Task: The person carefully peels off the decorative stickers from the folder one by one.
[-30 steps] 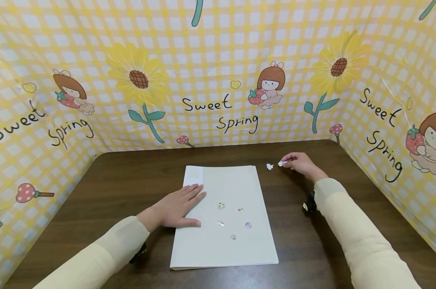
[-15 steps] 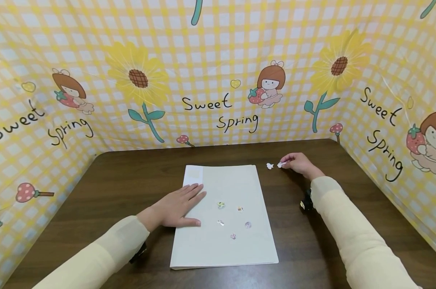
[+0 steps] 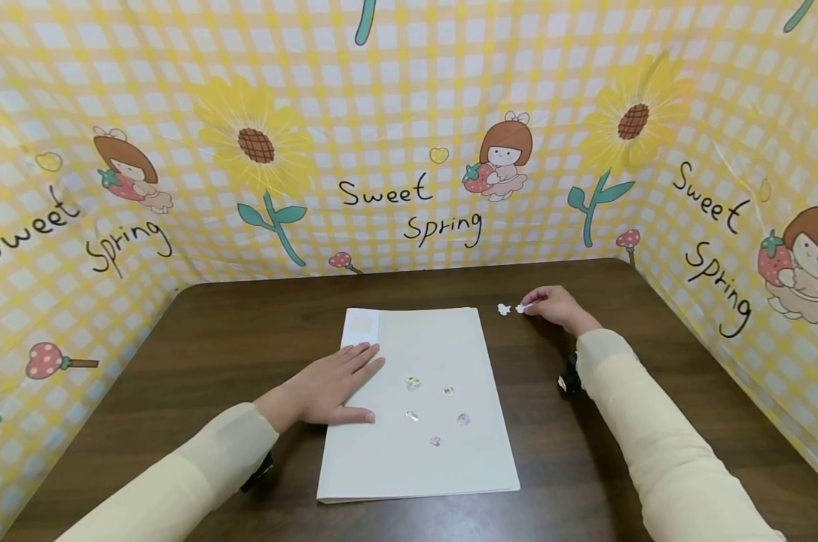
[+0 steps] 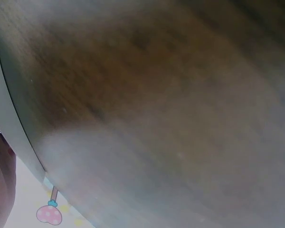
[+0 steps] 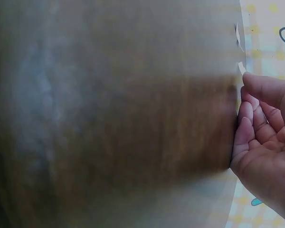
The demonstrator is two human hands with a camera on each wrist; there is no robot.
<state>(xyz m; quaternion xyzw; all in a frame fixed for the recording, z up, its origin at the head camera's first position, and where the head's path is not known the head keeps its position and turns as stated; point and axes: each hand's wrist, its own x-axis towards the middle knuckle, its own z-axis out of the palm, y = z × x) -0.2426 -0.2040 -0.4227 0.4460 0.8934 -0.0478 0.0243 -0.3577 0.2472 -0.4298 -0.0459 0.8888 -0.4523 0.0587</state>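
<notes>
Right of centre, the right hand (image 3: 557, 307) pinches a white cutout (image 3: 520, 309). The left hand (image 3: 329, 385) lies flat on pale paper (image 3: 419, 473).

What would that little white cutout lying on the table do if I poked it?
The white cutout would probably slide rather than roll, since it lies flat on the brown table. It's likely light, being so small beside the right hand, which pinches a similar white piece. It looks thin, so it might bend, though its material isn't clear.
</notes>
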